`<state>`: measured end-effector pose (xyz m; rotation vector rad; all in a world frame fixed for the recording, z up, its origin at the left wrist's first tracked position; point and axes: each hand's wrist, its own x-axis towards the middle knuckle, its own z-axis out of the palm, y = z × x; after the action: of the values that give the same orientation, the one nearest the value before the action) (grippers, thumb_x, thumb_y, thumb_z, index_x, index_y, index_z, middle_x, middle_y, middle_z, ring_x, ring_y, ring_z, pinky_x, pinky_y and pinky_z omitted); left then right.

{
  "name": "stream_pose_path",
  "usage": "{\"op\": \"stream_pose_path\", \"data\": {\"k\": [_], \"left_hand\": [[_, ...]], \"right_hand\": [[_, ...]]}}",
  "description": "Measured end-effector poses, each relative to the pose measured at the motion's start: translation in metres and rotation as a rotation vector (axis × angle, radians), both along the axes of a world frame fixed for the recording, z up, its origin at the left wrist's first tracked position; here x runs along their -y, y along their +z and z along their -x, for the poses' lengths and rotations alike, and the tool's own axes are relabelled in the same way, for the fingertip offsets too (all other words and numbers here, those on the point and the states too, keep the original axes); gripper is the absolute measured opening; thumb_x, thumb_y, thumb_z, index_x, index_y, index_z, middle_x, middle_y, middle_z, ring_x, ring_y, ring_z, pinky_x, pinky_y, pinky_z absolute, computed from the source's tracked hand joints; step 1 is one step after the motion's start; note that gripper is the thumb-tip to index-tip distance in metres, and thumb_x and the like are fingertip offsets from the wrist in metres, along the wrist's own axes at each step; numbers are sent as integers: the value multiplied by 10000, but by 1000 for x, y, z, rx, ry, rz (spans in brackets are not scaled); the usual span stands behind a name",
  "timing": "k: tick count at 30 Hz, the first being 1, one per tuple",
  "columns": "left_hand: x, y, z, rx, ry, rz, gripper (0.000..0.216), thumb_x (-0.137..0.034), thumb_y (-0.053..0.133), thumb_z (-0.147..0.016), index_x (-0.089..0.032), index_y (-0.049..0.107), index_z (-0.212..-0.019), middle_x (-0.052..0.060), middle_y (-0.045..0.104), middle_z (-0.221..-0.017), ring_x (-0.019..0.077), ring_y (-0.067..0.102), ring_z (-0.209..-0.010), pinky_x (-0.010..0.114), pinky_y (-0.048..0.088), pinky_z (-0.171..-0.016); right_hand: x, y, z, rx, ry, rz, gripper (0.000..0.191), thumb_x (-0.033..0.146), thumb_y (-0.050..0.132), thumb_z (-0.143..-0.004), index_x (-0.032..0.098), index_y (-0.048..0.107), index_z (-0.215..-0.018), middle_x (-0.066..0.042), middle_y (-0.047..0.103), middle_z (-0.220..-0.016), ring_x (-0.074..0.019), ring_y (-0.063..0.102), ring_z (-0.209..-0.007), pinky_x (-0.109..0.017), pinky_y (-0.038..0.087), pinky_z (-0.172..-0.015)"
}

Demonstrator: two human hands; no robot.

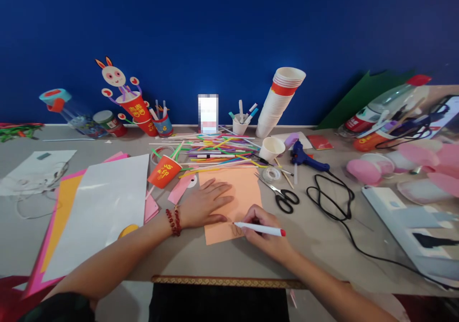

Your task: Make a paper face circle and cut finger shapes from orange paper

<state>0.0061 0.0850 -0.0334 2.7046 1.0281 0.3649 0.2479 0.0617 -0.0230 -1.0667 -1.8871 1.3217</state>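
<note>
Grey tabletop (322,245), contents:
- black-handled steel scissors (283,196)
- blue hot-glue gun (304,159), black cord (333,202)
- leaning stack of white paper cups (278,103)
- heap of coloured plastic straws (218,150)
- tilted red paper cup (164,171)
- large white paper sheet (103,202)
- clear tape roll (271,174)

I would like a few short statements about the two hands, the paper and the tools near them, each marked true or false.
1. The right hand holds a white pen with its tip on the orange paper. True.
2. The left hand grips the scissors. False: it lies flat on the orange paper; the scissors lie on the table, right of the paper.
3. The glue gun is blue. True.
4. The stack of paper cups stands upright. False: it leans to the right.
</note>
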Motion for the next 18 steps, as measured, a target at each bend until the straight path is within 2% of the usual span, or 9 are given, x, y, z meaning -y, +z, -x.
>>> {"op": "stream_pose_path", "data": {"k": [8, 18], "left_hand": [[1, 2, -1, -33, 32, 6, 535, -554, 483, -915, -263, 485, -1364, 126, 420, -1494, 277, 362, -1390, 592, 27, -1165], [2, -2, 0, -28, 38, 4, 530, -547, 470, -923, -260, 479, -1368, 122, 414, -1500, 280, 358, -1391, 600, -23, -1155]], "right_hand": [[-1, -10, 1, 32, -8, -168, 188, 235, 574, -786, 213, 483, -622, 40, 502, -534, -117, 451, -486, -232, 338, -497], [-1, -10, 3, 100, 22, -185, 192, 241, 562, -805, 217, 483, -631, 40, 512, -537, -121, 464, -490, -237, 329, -512]]}}
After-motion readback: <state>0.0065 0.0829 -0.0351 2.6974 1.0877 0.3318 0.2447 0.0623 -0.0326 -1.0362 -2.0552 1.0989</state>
